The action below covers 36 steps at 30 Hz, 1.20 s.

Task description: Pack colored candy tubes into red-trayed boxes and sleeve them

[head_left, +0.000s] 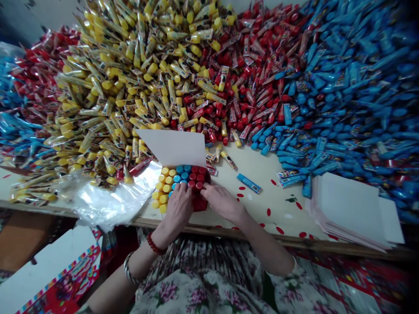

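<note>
- Tabletop [271,207] packed, heaped tubes [153,74] right behind your white card [173,148]!
- Your left hand [178,208], right hand [222,201]: fingers curled over the capped bundle [166,187], grip unclear.
- Loose grip could spill rows!

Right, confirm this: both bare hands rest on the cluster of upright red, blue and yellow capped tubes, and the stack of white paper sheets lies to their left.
Wrong side: the head view shows the stack of white paper sheets to the right of the left hand and right hand. Both do rest on the cluster of upright red, blue and yellow capped tubes.
</note>
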Each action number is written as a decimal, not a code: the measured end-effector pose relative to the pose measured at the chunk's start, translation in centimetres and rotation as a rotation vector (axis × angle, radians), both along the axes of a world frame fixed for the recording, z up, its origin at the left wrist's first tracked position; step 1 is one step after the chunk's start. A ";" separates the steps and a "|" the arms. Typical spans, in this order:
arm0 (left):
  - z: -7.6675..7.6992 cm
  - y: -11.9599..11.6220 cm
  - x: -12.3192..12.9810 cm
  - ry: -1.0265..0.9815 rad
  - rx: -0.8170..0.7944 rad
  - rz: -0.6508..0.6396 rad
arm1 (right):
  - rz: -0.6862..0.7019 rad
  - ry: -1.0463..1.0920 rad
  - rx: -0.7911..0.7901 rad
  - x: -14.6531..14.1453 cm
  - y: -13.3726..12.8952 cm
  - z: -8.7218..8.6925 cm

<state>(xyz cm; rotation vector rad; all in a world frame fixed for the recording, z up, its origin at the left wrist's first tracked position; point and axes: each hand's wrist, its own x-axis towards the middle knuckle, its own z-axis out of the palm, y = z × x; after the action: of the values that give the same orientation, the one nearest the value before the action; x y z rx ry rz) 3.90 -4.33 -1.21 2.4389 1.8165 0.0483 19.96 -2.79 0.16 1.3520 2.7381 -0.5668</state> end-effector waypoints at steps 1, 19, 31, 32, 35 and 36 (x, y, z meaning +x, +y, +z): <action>0.0 0.0 -0.1 0.004 -0.016 -0.021 | 0.003 -0.008 -0.003 -0.1 0.0 0.1; -2.9 -0.6 -0.9 -0.166 0.049 -0.113 | -0.002 -0.068 0.126 -3.0 -1.3 -0.8; -0.2 -2.0 -2.6 -0.502 0.288 -0.085 | -0.604 0.475 0.321 2.5 2.1 -6.3; -0.2 -2.1 -2.4 -0.501 0.288 -0.084 | -0.556 0.375 0.277 2.5 3.9 -6.7; -0.1 -2.4 -1.5 -0.490 0.298 -0.125 | -0.383 0.194 0.169 1.6 8.0 -8.0; 0.0 -2.7 -1.3 -0.498 0.305 -0.143 | -0.360 0.177 0.158 1.3 8.6 -8.3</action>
<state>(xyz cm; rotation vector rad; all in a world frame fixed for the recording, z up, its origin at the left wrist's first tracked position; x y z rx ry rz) 2.61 -7.05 -1.22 2.4325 1.4958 0.8930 21.29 5.77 -8.14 1.9444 2.7357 -0.5151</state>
